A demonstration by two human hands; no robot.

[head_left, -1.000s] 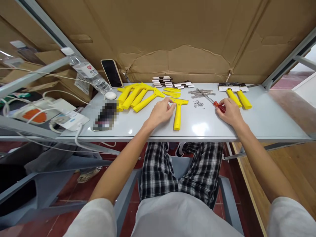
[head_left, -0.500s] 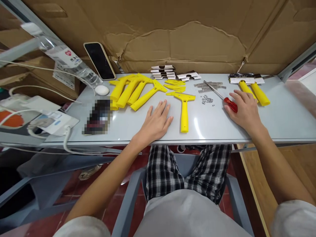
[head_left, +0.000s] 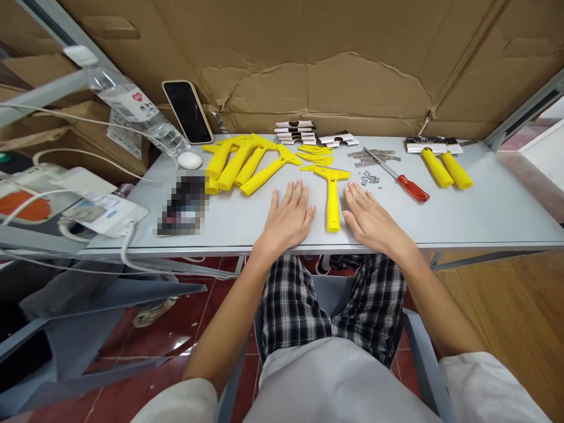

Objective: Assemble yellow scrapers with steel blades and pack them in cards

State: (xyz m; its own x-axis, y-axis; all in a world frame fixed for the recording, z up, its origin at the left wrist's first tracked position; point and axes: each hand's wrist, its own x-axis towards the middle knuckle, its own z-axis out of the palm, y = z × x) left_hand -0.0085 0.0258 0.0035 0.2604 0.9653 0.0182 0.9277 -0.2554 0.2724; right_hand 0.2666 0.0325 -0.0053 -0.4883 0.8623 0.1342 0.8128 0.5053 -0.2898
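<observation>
My left hand (head_left: 288,216) lies flat on the grey table (head_left: 506,205), fingers stretched out, holding nothing. On the other side of a yellow scraper handle (head_left: 333,202), my right hand (head_left: 370,217) also rests flat and empty. Neither hand appears to grip the handle between them. A red screwdriver (head_left: 412,188) lies to the right of my right hand, its shaft tip over a pile of thin metal blades (head_left: 374,157). Small screws (head_left: 370,178) are heaped just beyond my right fingertips. Yellow blade covers (head_left: 315,154) lie behind the upright-lying handle.
Several yellow scraper handles (head_left: 264,176) are grouped at the left. Folded cards (head_left: 295,132) stand stacked at the back; two carded scrapers (head_left: 436,167) lie at the right. A phone (head_left: 187,111), water bottle (head_left: 136,106), white egg-shaped object (head_left: 190,160) and cabled power strip (head_left: 101,205) occupy the left side.
My right hand has let go of the screwdriver and moved left to lie flat beside the yellow handle. The screwdriver stays on the table. My left hand keeps its place.
</observation>
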